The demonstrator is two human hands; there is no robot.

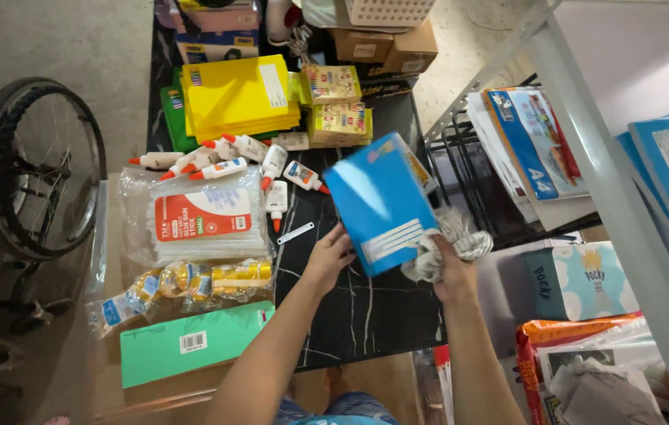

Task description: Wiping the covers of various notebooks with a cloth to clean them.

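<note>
A blue notebook (380,203) with a white label patch near its lower edge is up off the black marbled table (366,315), tilted, cover facing up; a crumpled grey-white rag (445,248) presses against its lower right corner.

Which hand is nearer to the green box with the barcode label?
Left. The left hand holds the blue notebook's lower edge, right of and above the green box. The right hand, gripping a cloth, is farther right.
</note>
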